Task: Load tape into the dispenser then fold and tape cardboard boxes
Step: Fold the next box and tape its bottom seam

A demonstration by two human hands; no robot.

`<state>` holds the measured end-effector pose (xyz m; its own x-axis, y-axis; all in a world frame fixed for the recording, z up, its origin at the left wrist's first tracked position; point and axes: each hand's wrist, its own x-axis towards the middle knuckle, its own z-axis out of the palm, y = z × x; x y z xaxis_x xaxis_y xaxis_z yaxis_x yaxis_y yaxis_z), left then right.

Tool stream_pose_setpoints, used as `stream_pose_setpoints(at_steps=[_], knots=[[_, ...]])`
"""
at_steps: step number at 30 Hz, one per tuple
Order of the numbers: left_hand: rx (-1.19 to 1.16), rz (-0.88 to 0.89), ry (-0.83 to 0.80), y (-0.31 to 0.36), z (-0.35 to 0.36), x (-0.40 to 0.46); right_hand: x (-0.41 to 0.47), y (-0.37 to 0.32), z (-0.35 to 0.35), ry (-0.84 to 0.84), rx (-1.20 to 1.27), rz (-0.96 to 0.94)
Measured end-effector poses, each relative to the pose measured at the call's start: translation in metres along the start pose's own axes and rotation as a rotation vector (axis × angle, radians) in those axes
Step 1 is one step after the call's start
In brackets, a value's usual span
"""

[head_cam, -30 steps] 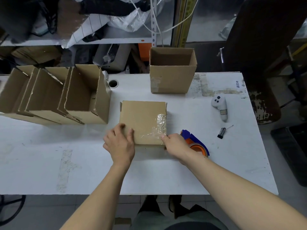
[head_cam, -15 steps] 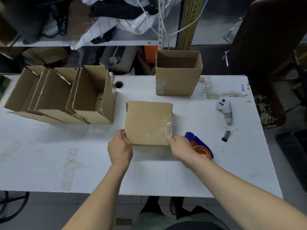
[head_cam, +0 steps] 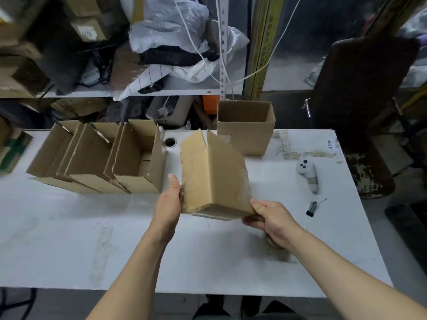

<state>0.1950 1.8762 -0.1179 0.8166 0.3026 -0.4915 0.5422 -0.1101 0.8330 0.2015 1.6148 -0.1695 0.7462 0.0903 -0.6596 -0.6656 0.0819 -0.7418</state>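
Above the near middle of the white table (head_cam: 69,250) I have a cardboard box (head_cam: 215,179) lifted and tilted, one corner edge turned toward me and its loose flaps pointing away to the far side. My left hand (head_cam: 167,204) lies along the box's left face, palm flat against the cardboard, thumb up on the near edge; the fingers go behind the box, so I cannot tell how they sit. My right hand (head_cam: 271,218) grips the lower right corner, thumb on the near face and fingers curled beneath it. Clear tape glints along the box's right edge.

Left of it, a row of open boxes (head_cam: 97,162) lies tipped on the table, nested one against another. On the far side an upright open box (head_cam: 246,128) stands just behind the held one. Off to the right, well apart, rest a white controller (head_cam: 308,173) and a small dark object (head_cam: 312,207) I cannot identify.
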Motion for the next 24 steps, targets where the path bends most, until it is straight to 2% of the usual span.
stream_pose_setpoints(at_steps=[2,4,5,8,10,12,14,16,18,21,24], knots=[[0.013,0.053,-0.091,-0.004,0.003,-0.002,-0.005,-0.004,0.009,0.035,-0.203,-0.080],[0.067,0.162,-0.085,-0.005,0.011,-0.008,-0.012,-0.012,0.020,0.021,-0.376,-0.164],[0.143,0.205,-0.047,-0.003,0.016,-0.012,-0.016,-0.017,0.023,-0.015,-0.352,-0.163],[0.383,0.335,0.135,0.002,0.025,-0.020,-0.024,-0.028,0.022,-0.170,-0.076,-0.020],[0.453,0.426,0.199,0.004,0.030,-0.028,-0.028,-0.034,0.021,-0.276,-0.098,-0.042],[0.535,0.509,0.197,0.003,0.038,-0.038,-0.035,-0.042,0.027,-0.320,-0.163,-0.111],[0.518,0.597,0.148,0.006,0.042,-0.050,-0.034,-0.047,0.027,-0.267,-0.129,-0.195],[0.367,0.567,0.133,0.014,0.031,-0.050,-0.032,-0.051,0.015,-0.255,0.032,-0.161],[0.268,0.431,0.202,0.018,0.013,-0.038,-0.037,-0.057,0.003,-0.279,0.195,-0.115],[0.267,0.205,0.226,0.019,-0.010,-0.019,-0.038,-0.056,-0.014,-0.337,0.254,-0.080],[0.144,0.125,0.058,0.024,-0.014,-0.015,-0.037,-0.054,-0.022,-0.382,0.277,-0.012]])
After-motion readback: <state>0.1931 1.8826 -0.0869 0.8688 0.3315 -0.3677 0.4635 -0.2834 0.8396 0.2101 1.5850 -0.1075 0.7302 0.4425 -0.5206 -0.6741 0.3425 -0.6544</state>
